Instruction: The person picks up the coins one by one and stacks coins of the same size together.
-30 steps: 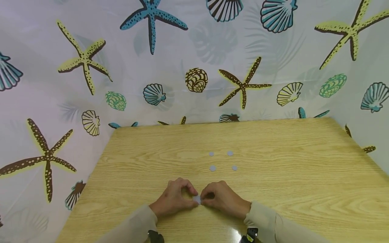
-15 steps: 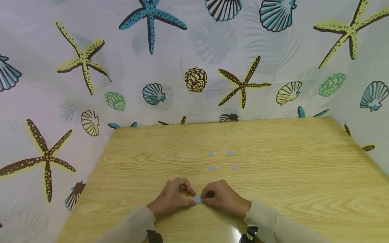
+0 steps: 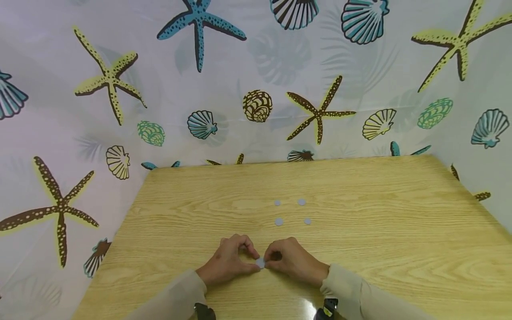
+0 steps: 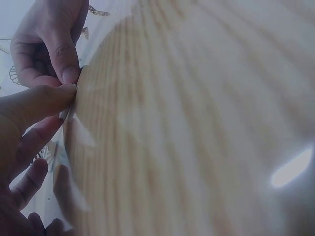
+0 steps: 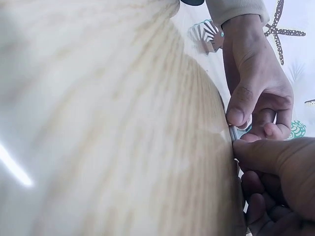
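Observation:
A round grey coin-sized disc (image 3: 260, 263) is between both hands, low over the wooden table's near middle. My left hand (image 3: 230, 261) curves its thumb and index finger round the disc's left side. From the right, my right hand (image 3: 295, 262) pinches the disc's edge with thumb and forefinger. In the right wrist view the grey edge of the disc (image 5: 233, 132) shows between the two thumbs, close to the tabletop. The left wrist view has the fingertips of both hands meeting, which mostly hide the disc.
Several similar grey discs lie farther back on the table in a loose square, among them a larger disc (image 3: 278, 221) and a smaller disc (image 3: 307, 221). A white cloth (image 3: 228, 66) printed with starfish and shells hangs behind the wooden table (image 3: 380, 222) and along its sides.
The left hand drew slightly left half a second ago, showing more of the disc, and is now back close against it. The right hand and the discs behind stay put.

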Available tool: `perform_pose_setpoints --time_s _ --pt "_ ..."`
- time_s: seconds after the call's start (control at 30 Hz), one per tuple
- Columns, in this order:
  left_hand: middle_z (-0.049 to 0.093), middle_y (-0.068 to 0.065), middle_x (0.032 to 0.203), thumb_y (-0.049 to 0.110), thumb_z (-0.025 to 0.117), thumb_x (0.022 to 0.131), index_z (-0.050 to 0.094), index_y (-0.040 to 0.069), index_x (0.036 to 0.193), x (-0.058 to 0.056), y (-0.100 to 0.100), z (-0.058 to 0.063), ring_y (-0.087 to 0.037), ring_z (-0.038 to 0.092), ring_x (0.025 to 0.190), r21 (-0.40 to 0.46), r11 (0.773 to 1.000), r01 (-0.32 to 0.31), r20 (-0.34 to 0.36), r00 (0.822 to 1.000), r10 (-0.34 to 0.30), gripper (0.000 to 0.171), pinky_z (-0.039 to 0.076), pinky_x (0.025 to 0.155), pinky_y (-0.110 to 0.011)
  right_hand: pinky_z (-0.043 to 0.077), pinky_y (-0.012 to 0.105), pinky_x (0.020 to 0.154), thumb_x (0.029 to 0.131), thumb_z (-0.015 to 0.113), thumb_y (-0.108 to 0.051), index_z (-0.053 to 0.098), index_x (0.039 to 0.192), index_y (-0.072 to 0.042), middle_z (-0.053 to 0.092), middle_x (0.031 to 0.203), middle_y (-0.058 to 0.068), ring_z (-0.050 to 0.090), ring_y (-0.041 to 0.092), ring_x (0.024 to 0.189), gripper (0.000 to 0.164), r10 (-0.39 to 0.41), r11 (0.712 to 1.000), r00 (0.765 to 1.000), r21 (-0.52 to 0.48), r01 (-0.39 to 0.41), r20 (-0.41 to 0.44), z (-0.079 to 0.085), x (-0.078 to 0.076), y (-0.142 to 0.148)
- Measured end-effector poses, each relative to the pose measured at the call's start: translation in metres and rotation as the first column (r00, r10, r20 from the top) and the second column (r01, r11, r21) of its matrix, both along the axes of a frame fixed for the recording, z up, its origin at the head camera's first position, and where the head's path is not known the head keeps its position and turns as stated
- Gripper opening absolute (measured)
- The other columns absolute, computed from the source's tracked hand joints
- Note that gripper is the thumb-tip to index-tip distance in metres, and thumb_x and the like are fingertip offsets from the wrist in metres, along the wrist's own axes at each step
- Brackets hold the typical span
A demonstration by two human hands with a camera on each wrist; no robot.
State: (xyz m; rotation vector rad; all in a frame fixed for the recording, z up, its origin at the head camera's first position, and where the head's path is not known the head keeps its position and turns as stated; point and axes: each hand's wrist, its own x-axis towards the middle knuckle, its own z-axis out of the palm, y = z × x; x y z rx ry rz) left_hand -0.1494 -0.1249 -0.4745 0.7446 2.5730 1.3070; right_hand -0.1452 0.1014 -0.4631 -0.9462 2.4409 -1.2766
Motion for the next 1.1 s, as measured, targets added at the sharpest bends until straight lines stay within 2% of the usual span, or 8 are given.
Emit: perform_pose_setpoints --time_s 0.4,0.77,1.1 --pt "0.069 0.021 0.090 0.018 0.089 0.076 0.062 0.021 0.090 0.0003 0.0010 -0.0010 -0.009 0.056 0.097 -0.005 1.000 0.001 -0.025 1.000 -0.001 0.031 0.026 0.090 -0.044 0.052 0.020 0.075 0.085 0.076 0.002 0.073 0.090 -0.005 0.074 0.089 -0.001 0.066 0.003 0.082 0.009 0.007 1.000 1.000 -0.018 -0.007 0.004 -0.0007 -0.0007 0.0004" --pt "0.069 0.020 0.091 0.023 0.089 0.076 0.063 0.022 0.090 -0.0001 0.0012 -0.0015 -0.012 0.057 0.102 0.018 1.000 0.004 0.019 1.000 -0.004 0.030 0.024 0.097 -0.053 0.053 0.020 0.071 0.085 0.077 0.001 0.072 0.088 -0.004 0.074 0.087 0.004 0.064 0.002 0.078 0.007 0.014 0.999 1.000 -0.033 -0.014 0.006 0.0015 0.0005 -0.0001" --pt "0.068 0.023 0.090 0.022 0.090 0.075 0.062 0.025 0.090 0.0000 0.0018 0.0004 -0.007 0.057 0.097 -0.005 1.000 -0.006 0.004 1.000 0.006 0.032 0.025 0.095 -0.049 0.053 0.020 0.070 0.086 0.076 0.000 0.072 0.088 -0.003 0.074 0.087 0.005 0.064 0.002 0.077 0.005 0.017 0.999 1.000 -0.038 -0.017 0.013 0.0014 0.0003 0.0000"
